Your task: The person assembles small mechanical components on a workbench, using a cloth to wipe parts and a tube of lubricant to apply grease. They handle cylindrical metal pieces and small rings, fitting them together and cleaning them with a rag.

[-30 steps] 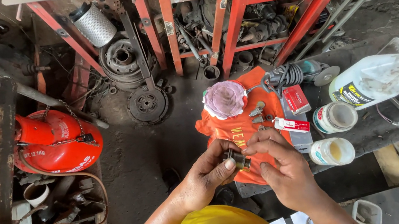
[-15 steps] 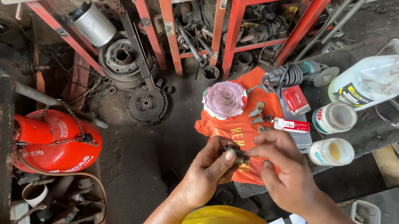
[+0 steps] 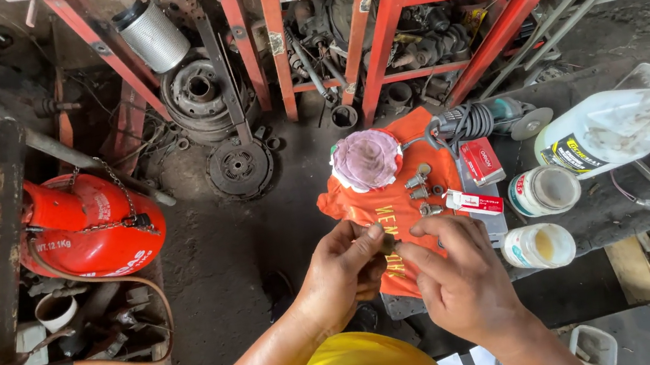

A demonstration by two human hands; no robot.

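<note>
Pinched between the fingertips of both hands, just below the middle of the frame, sits a small dark metal part (image 3: 389, 244); the left hand (image 3: 346, 271) closes its thumb and forefinger on one side of it while the right hand (image 3: 461, 273) meets it from the other with fingers curled, so both grips are closed on that one piece, though it is too small and shadowed to tell its exact kind. Judging from how things lie, the work looks partway through: several small metal fittings (image 3: 420, 186) lie loose on the orange cloth (image 3: 396, 206) just above the hands, not yet picked up, and a red-and-white tube (image 3: 474, 202) rests beside them at the cloth's right edge. A pinkish rag bundle (image 3: 366, 160) sits at the cloth's upper end. To the right of the frame, on the dark bench top (image 3: 600, 211), stand two round lidded tubs (image 3: 545, 190), a white plastic jug (image 3: 606, 130) lying on its side, a small red box (image 3: 481, 160) and an angle grinder (image 3: 494, 118). A red gas cylinder (image 3: 94, 228) lies at the left, and red steel racks (image 3: 381, 39) full of engine parts fill the top of the frame above a grimy concrete floor (image 3: 220, 282)
</note>
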